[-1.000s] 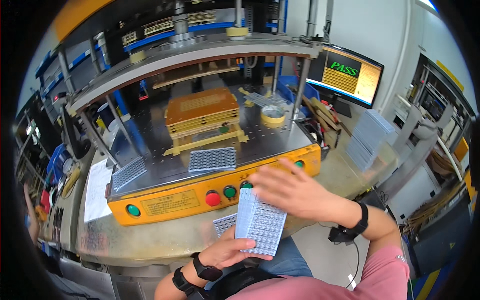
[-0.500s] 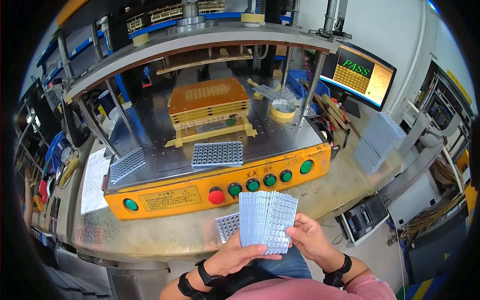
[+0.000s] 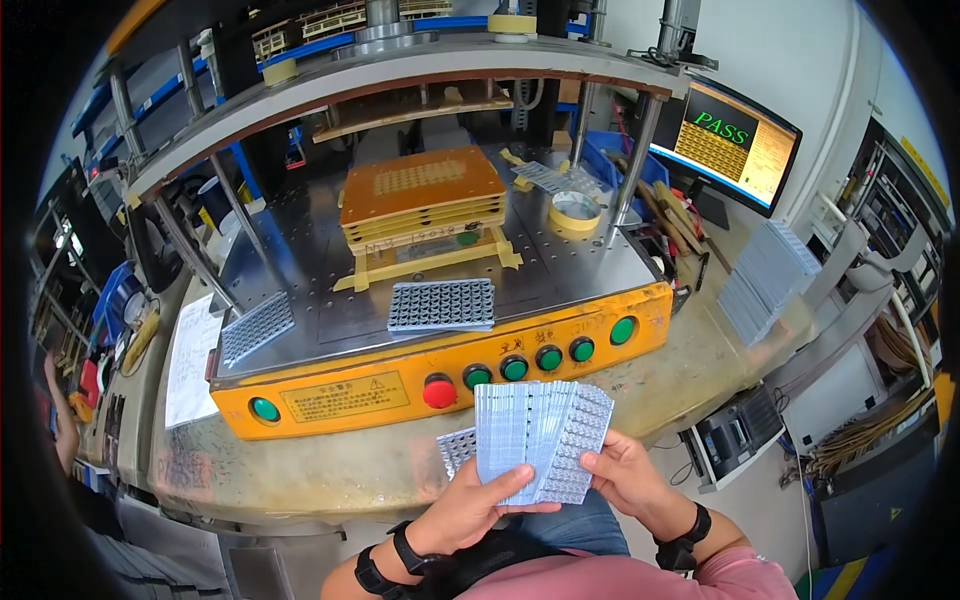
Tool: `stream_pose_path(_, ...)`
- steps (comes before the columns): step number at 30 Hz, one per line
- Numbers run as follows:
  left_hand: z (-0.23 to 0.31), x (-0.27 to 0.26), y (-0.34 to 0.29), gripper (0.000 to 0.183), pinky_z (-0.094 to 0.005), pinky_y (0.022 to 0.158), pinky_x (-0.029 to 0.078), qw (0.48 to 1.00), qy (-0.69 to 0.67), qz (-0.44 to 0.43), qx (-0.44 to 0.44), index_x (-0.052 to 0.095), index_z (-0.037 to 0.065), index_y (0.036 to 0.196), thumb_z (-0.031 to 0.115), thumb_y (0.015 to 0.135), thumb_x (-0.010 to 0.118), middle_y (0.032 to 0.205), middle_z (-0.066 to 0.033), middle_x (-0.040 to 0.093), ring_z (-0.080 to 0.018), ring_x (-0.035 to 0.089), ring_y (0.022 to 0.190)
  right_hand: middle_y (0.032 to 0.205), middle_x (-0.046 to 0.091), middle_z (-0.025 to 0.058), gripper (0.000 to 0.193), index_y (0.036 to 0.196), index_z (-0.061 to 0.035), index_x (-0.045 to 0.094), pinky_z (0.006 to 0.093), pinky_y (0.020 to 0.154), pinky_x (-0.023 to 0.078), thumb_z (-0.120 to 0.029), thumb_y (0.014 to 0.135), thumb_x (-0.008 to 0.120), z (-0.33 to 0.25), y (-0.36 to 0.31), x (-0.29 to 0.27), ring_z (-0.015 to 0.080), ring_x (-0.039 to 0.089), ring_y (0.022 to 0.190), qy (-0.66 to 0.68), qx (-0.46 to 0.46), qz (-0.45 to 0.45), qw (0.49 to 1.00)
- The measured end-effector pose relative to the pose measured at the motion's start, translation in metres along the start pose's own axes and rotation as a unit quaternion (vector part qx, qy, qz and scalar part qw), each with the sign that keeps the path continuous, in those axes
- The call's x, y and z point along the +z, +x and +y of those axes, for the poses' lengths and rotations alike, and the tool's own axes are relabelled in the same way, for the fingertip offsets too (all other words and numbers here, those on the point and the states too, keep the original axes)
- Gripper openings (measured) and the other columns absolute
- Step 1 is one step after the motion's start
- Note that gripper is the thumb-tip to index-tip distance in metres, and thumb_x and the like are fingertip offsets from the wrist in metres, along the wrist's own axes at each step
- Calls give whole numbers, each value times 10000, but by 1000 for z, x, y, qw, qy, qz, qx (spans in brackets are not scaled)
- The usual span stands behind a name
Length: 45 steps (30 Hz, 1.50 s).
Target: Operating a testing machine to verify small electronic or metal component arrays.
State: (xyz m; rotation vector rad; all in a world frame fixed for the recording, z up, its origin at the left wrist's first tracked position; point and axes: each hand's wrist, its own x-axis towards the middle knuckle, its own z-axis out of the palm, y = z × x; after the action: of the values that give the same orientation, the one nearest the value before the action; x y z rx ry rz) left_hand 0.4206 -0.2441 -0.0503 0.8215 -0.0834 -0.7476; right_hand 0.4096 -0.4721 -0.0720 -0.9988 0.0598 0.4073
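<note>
A thick stack of thin silvery perforated panels is held upright and fanned out in front of me. Around its lower left my left hand is closed, the thumb pressed across the edges. My right hand pinches the right side of the stack, with its thumb on the face of the outermost panel. Just left of the stack, another perforated panel lies on the table edge, partly hidden. More panels rest on the press bed in front, and one panel lies at its left corner.
A press with an orange front carries a red button and several green ones. On its bed stand a brown layered fixture and a tape roll. At right are a monitor and a tall panel stack.
The stack has spread wider, its outermost panels tilting to the right with my right hand. My left thumb lies higher on the edges. The view has shifted slightly.
</note>
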Motion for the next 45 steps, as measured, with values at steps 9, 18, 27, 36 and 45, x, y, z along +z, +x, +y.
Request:
stream_pose_path(9, 12, 0, -7, 447, -504, 1000, 534, 1000, 0, -7, 2, 369, -7, 1450, 194, 1061, 459, 1394, -168, 520, -299, 575, 1230, 1337, 594, 109, 420, 1366, -18, 511, 418, 1037, 493, -76, 967, 629, 2, 6, -7, 236, 593, 1215, 59, 46, -34, 997)
stream_pose_path(18, 13, 2, -8, 471, -457, 969, 560, 999, 29, 11, -8, 407, 2, 1422, 199, 1023, 561, 1340, -140, 561, -256, 613, 1166, 1316, 606, 89, 412, 1355, -43, 525, 394, 1002, 510, -88, 963, 644, 4, 8, 9, 211, 595, 1201, 45, 37, -41, 997)
stream_pose_path(27, 26, 1, -20, 527, -398, 901, 592, 985, 165, 27, 35, 434, 6, 1396, 37, 920, 657, 1279, -108, 601, -210, 622, 1129, 1264, 574, 59, 553, 1439, -45, 416, 290, 868, 509, -120, 957, 675, -4, 34, 45, 125, 580, 1061, -180, -83, -113, 974)
stream_pose_path(36, 154, -4, -23, 763, -406, 952, 533, 782, 584, 88, 200, 409, -18, 1425, 165, 764, 745, 1230, -164, 639, -238, 636, 1117, 1213, 496, 58, 629, 1525, -58, 274, 212, 769, 480, -127, 991, 601, -94, 70, 69, 39, 528, 885, -273, -246, -140, 919)
stream_pose_path(45, 208, -21, 45, 943, -438, 1024, 478, 394, 886, 69, 233, 330, 111, 1525, 114, 678, 744, 1427, -192, 499, -374, 527, 1261, 1208, 507, 59, 507, 1446, -41, 405, 248, 841, 485, -111, 980, 594, -126, 112, 50, 78, 548, 898, -292, -262, -100, 914)
